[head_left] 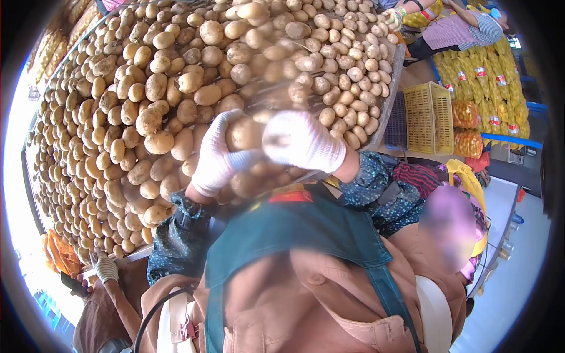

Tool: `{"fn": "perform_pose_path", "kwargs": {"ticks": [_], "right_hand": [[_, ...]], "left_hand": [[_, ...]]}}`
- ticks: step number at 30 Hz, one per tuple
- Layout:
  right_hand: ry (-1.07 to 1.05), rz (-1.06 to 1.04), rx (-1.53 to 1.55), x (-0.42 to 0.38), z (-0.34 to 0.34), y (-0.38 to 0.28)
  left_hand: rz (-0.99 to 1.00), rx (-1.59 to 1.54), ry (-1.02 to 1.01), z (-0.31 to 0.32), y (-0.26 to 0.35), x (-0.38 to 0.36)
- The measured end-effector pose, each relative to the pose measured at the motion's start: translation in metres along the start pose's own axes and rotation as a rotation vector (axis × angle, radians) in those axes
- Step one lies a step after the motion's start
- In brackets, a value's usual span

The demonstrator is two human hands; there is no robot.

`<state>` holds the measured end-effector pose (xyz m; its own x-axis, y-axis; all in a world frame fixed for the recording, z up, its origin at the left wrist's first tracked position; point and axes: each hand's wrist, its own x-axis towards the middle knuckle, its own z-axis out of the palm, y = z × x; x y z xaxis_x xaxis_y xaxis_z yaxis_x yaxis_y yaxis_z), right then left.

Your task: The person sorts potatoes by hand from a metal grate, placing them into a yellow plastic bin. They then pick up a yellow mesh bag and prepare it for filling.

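A broad heap of potatoes (pixel 156 87) lies in front of me. My left hand (pixel 213 159), in a whitish knitted glove, curls its fingers and thumb around a potato (pixel 243 134). Close beside it on the right is my right hand (pixel 306 141), gloved the same way, with its fingers bent inward. A dark smudge shows at its fingertips, and whatever it may hold is hidden. Both hands hover over the near edge of the heap, just beyond my green apron (pixel 288 226). The area around the hands is slightly blurred.
At right stand a yellow plastic crate (pixel 428 117), a dark crate (pixel 396 120) and yellow net sacks (pixel 485 88). Another person's gloved hand (pixel 106 267) rests at the heap's lower-left edge. A person in purple headwear (pixel 448 226) is close on my right; another (pixel 456 32) works farther back.
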<state>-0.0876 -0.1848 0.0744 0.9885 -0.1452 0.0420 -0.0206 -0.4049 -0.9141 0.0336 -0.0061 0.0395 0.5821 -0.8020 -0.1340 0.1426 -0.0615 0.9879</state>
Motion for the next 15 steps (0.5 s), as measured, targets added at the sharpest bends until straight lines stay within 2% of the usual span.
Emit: {"fn": "perform_pose_path", "kwargs": {"ticks": [1, 2, 3, 4, 5, 7, 8, 11, 15], "right_hand": [[-0.030, -0.215, 0.009, -0.002, 0.010, 0.006], [-0.015, -0.200, -0.045, -0.007, 0.015, 0.001], [0.003, -0.184, -0.102, -0.009, 0.018, -0.005], [0.149, -0.328, -0.201, -0.005, 0.016, 0.005], [0.221, -0.084, -0.046, -0.007, 0.012, 0.004], [0.267, -0.014, -0.147, -0.003, -0.004, 0.004], [0.218, -0.004, -0.249, -0.005, -0.008, 0.013], [0.302, -0.083, -0.075, -0.003, 0.008, 0.012], [0.248, -0.179, -0.250, -0.006, 0.013, 0.018]], "left_hand": [[0.017, -0.036, 0.045, 0.004, 0.000, 0.002], [-0.128, -0.223, 0.085, 0.004, 0.003, 0.000], [-0.158, -0.314, 0.083, 0.002, 0.010, 0.002], [-0.117, -0.338, 0.050, -0.002, 0.008, 0.002], [-0.073, -0.359, 0.021, -0.006, 0.007, 0.001], [-0.077, -0.336, 0.014, -0.008, 0.007, -0.001], [-0.079, -0.328, 0.008, -0.009, 0.006, -0.001], [-0.076, -0.310, -0.020, -0.006, 0.005, 0.001], [-0.058, -0.211, -0.042, -0.004, 0.007, 0.002]]}}
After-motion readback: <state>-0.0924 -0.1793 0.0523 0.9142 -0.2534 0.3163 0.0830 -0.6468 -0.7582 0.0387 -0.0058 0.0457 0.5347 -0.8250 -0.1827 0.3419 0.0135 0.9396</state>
